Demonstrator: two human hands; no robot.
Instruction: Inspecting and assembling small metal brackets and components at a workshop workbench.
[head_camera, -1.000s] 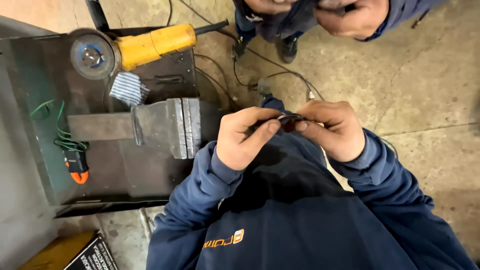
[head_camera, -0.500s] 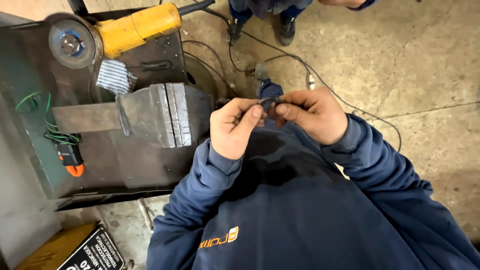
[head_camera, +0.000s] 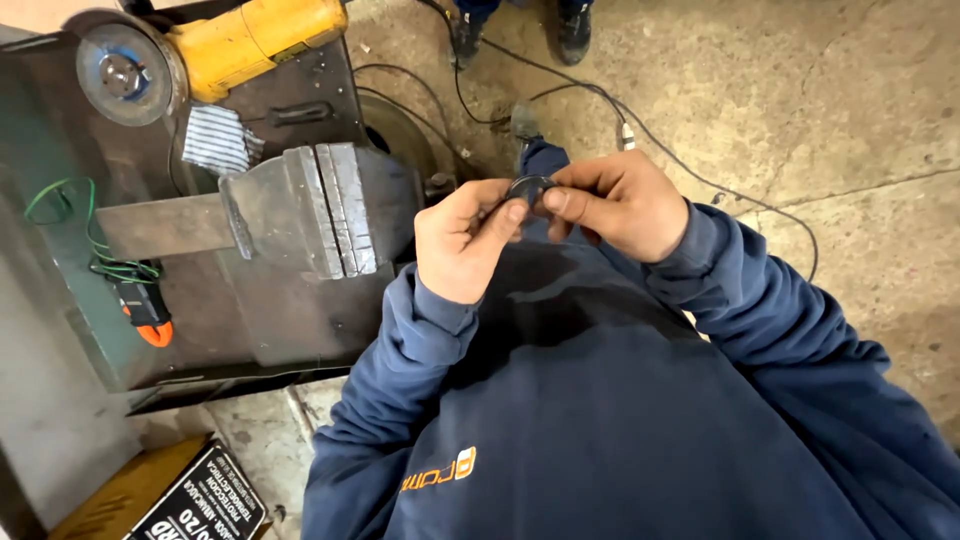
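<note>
Both my hands are pinching a small dark ring (head_camera: 528, 187) out in front of my chest, left hand (head_camera: 462, 243) and right hand (head_camera: 612, 203) each gripping a side with the fingertips. Vise (head_camera: 320, 205) sits just left on the table (head_camera: 270, 320), yellow grinder (head_camera: 215, 45) behind it.

We see a cracked concrete floor (head_camera: 850, 110) with black cables (head_camera: 600, 95) trailing over it. At left stands a dark metal workbench (head_camera: 290, 320) bearing a bench vise (head_camera: 320, 205) and a yellow angle grinder (head_camera: 210, 45).
</note>
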